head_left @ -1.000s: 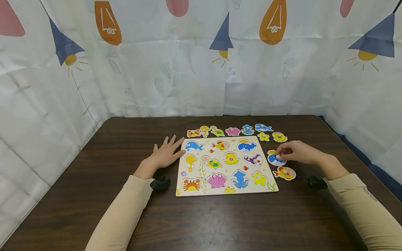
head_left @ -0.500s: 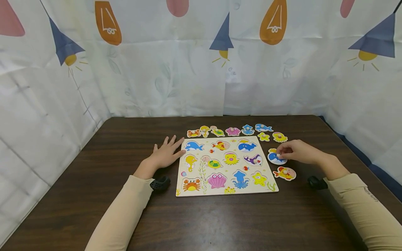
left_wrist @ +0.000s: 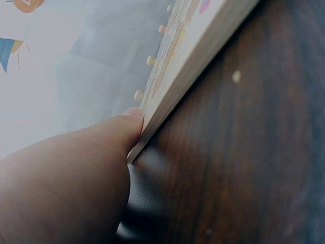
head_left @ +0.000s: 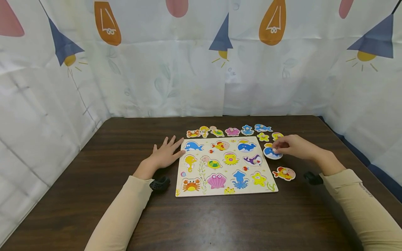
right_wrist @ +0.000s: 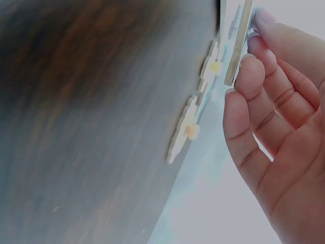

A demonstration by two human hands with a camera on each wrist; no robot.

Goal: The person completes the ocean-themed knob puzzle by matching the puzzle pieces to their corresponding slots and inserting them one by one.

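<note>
head, right hand: the right hand [head_left: 293,147] pinches the peg of a round blue whale piece [head_left: 272,152], lifted just off the dark table [head_left: 125,146], beside the right edge of the puzzle board [head_left: 226,166].
head, left hand: the left hand [head_left: 165,155] lies flat with fingers spread, fingertips touching the board's left edge.
head, loose pieces: a row of pieces [head_left: 232,131] lies behind the board; a fish piece [head_left: 284,173] lies to its right, near the whale piece.
left wrist, hand: a straight finger [left_wrist: 109,134] presses against the board's edge [left_wrist: 183,76]; pegs show along the top.
right wrist, hand: curled fingers [right_wrist: 254,86] hold the whale piece [right_wrist: 238,43] edge-on, above the table; 2 loose pieces [right_wrist: 195,114] lie flat below it.
</note>
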